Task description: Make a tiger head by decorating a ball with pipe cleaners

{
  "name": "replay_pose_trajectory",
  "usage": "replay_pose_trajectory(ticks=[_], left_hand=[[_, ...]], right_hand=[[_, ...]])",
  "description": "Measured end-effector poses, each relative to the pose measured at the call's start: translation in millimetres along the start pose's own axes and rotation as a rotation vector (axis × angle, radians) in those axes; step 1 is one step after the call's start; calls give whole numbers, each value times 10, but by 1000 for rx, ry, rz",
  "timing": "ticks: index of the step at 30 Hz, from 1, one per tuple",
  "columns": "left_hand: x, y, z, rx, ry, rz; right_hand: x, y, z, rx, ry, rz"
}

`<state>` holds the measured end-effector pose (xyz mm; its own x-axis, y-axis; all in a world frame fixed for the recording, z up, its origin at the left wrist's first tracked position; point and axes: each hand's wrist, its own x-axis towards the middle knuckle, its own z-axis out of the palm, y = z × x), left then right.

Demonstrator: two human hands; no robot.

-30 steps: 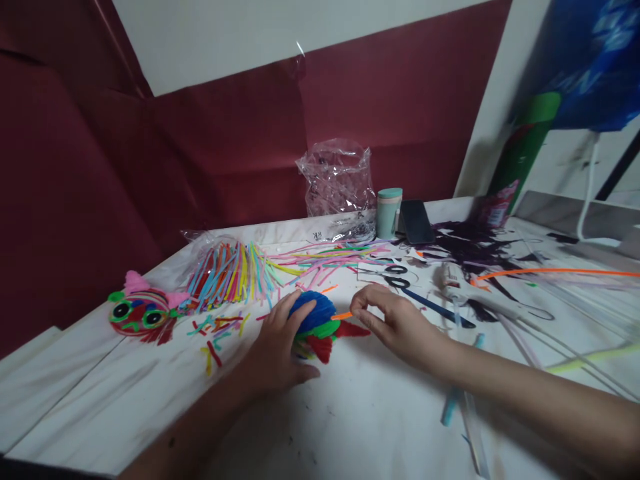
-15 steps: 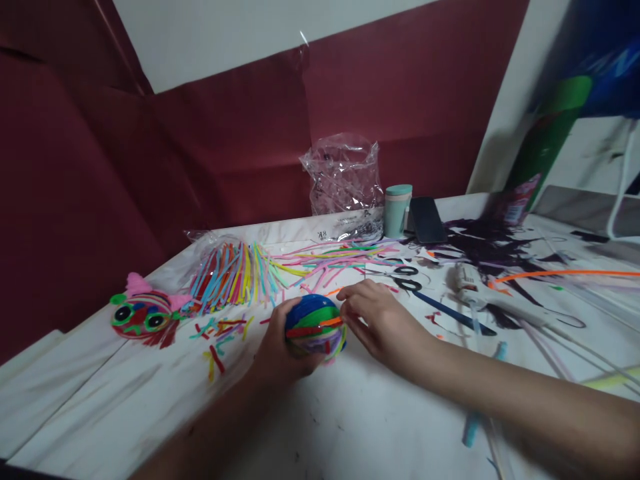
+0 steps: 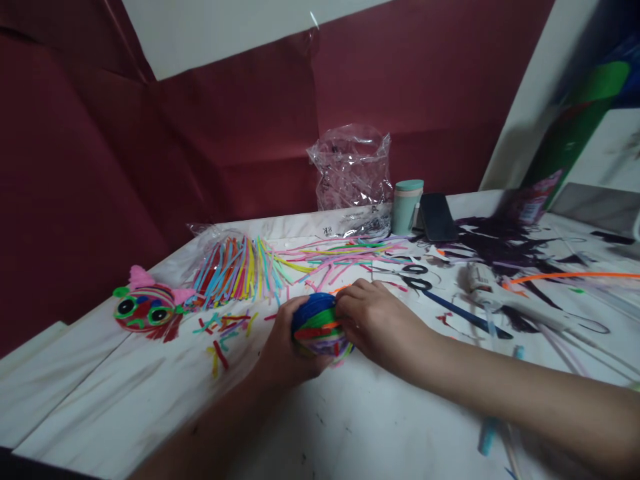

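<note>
My left hand [image 3: 280, 350] wraps round a ball [image 3: 316, 313] covered in coloured pipe cleaners, blue on top, then green, orange and purple below. It holds the ball above the white table. Against the ball's right side, the fingers of my right hand [image 3: 367, 310] are bent and pressed together. An orange strip [image 3: 325, 329] on the ball runs towards these fingers. The fingertips are partly hidden, so what they pinch does not show. Short cut pipe cleaner pieces [image 3: 220, 350] lie left of my left hand.
A decorated pipe cleaner fish-like head [image 3: 147, 310] lies at the left. Behind are a bundle of pipe cleaners [image 3: 235, 270], a clear plastic bag [image 3: 353, 177], a green cup [image 3: 407, 207] and a phone [image 3: 438, 217]. Scissors [image 3: 415, 277] and a white glue gun [image 3: 505, 300] lie at the right.
The view has shifted slightly, so the scene sits further right. My right fingers have curled in closer over the ball's right side, and the ball has turned a little in my left hand.
</note>
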<state>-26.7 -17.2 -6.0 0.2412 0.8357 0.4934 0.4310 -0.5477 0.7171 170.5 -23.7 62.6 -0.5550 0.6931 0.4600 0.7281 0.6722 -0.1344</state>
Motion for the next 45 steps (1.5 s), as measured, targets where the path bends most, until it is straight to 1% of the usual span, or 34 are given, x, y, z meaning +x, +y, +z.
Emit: replay_pose_trajectory(ticks=[2, 4, 6, 8, 12, 14, 17, 20, 25, 33, 40, 45], left_hand=[[2, 24, -11, -35, -3, -25], [8, 54, -26, -48, -11, -44], [15, 77, -36, -33, -5, -48], [18, 84, -36, -18, -8, -35], [12, 63, -18, 23, 1, 53], [6, 50, -14, 56, 4, 81], [0, 36, -20, 63, -12, 75], [4, 35, -31, 34, -21, 52], [12, 42, -32, 24, -3, 68], [6, 26, -32, 5, -17, 49], [13, 66, -31, -2, -17, 56], [13, 45, -35, -9, -18, 53]], right_hand=[[-24, 17, -2, 86, 64, -10], [-58, 38, 10, 143, 120, -70], [-89, 47, 32, 161, 151, -147], [-103, 36, 56, 156, 159, -174], [-82, -12, 92, 119, 155, -95], [-68, -25, 98, 93, 140, -92], [-65, -9, 96, 92, 130, -96], [-75, 28, 95, 133, 148, -98], [-82, 50, 100, 185, 164, -133], [-70, 33, 48, 378, 167, -52], [-69, 49, 54, 421, 171, -97], [-66, 39, 56, 353, 158, -98]])
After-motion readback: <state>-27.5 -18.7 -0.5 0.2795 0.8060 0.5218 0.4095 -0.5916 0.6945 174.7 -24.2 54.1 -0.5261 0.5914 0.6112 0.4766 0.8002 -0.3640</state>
